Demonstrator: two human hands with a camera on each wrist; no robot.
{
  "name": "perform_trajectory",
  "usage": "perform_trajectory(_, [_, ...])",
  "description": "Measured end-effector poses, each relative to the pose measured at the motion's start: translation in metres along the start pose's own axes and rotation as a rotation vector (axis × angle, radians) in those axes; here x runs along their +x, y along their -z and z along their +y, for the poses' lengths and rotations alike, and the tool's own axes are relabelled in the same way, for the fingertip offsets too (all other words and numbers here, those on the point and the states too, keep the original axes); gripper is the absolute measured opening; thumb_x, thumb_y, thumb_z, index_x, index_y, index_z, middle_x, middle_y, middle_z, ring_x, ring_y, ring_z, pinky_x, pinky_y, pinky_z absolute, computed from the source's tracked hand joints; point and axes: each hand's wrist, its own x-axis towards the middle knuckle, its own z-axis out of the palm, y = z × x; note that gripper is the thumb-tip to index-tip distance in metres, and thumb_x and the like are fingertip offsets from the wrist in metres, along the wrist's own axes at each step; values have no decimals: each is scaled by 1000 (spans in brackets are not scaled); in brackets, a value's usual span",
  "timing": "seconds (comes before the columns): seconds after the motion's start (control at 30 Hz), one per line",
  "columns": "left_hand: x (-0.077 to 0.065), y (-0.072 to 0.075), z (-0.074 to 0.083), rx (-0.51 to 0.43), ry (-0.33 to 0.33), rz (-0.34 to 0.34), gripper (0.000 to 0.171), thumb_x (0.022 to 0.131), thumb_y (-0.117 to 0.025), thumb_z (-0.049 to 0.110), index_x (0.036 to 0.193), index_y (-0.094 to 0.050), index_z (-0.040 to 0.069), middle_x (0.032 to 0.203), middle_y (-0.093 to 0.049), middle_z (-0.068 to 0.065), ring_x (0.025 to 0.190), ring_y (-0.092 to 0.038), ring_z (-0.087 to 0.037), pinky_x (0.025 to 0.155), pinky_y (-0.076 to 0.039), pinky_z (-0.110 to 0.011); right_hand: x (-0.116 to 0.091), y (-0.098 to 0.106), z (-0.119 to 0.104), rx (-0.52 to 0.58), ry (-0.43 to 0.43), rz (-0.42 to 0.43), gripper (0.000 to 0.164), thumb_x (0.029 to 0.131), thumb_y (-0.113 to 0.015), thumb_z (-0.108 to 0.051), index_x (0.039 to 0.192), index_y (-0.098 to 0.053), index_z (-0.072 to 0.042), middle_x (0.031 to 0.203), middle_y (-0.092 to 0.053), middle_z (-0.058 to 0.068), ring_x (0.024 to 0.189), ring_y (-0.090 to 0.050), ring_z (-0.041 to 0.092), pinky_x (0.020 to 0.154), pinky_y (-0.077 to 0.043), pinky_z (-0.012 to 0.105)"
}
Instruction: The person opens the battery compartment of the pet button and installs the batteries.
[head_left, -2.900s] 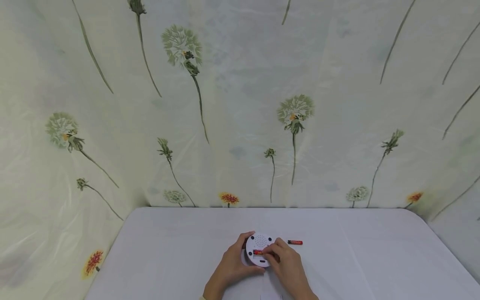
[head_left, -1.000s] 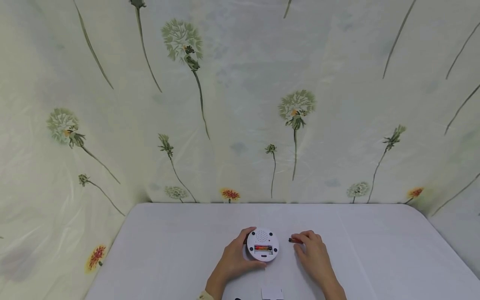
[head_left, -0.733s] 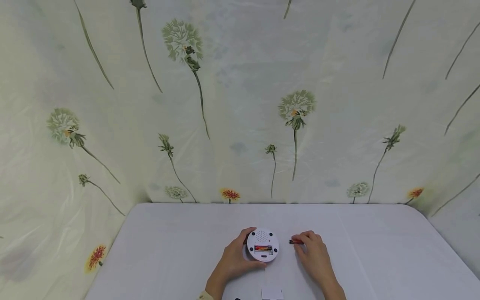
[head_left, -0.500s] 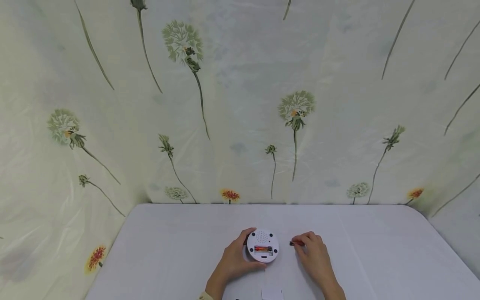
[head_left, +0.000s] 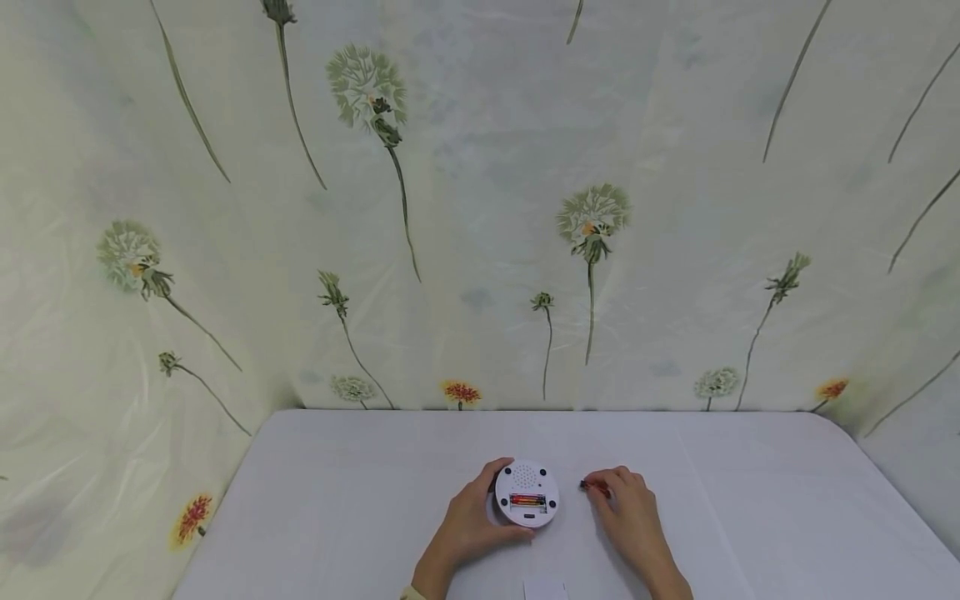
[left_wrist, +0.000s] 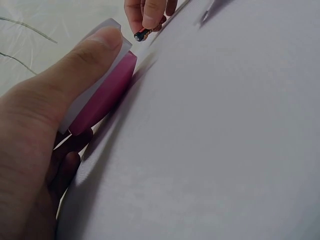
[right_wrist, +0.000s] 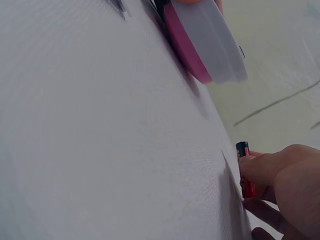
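My left hand (head_left: 471, 517) grips a round white device (head_left: 527, 477) by its left side, thumb along the near edge. Its underside faces up, with dark feet, speaker holes and an uncovered battery slot. One red battery (head_left: 528, 501) lies in that slot. Seen from the left wrist, the device has a pink lower part (left_wrist: 107, 97). To the right of it, my right hand (head_left: 632, 517) pinches a second red battery (right_wrist: 245, 170) with a dark end between thumb and fingers, close to the table. In the head view the fingers hide most of this battery.
A small white flat piece (head_left: 546, 590) lies at the near edge of the view, below the device. The white-covered table (head_left: 360, 475) reaches back to a hanging cloth (head_left: 480, 208) printed with dandelions.
Earlier, my right hand was at the device's battery slot. It has since moved right and picked at the battery lying there, which has turned between its fingers. The left hand keeps its hold.
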Motion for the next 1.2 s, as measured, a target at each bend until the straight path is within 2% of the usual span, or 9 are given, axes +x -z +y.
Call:
perform_trajectory(0.4, [0,0,1,10,2,-1,99,56,-82,61,140,-32,43,130,-55,12,115,-55,-10,95,-47,-38,-1,-1,1,20,104,111,17,80,-71,-6,92,-69,-18,83,-59,-6,81,-51,13,72,-35,33])
perform_trajectory(0.57, [0,0,1,3,1,-1,99,56,-82,61,140,-32,43,131,-55,13,116,-54,-10,95,-47,-39,-2,-2,2,40,128,117,18,81,-71,-7,92,-68,-21,85,-58,-9,82,-50,11,74,-35,33])
perform_trajectory(0.7, [0,0,1,7,-10,5,99,56,-82,61,140,-32,42,130,-55,12,115,-55,-10,95,-47,-38,-2,-2,0,43,140,113,18,82,-71,-8,93,-67,-22,86,-58,-10,82,-51,9,73,-37,32])
perform_trajectory(0.97, [0,1,1,8,-8,9,99,56,-81,61,140,-33,41,131,-55,11,116,-54,-11,96,-47,-39,-1,0,-4,53,238,186,22,78,-74,-4,92,-68,-20,84,-59,-11,78,-54,6,68,-43,26])
perform_trajectory(1.2, [0,0,2,12,-2,3,99,57,-81,62,140,-32,42,133,-54,11,118,-54,-12,97,-47,-40,-2,5,-10,65,211,132,21,81,-72,-6,95,-68,-22,87,-59,-13,82,-57,5,71,-46,27])
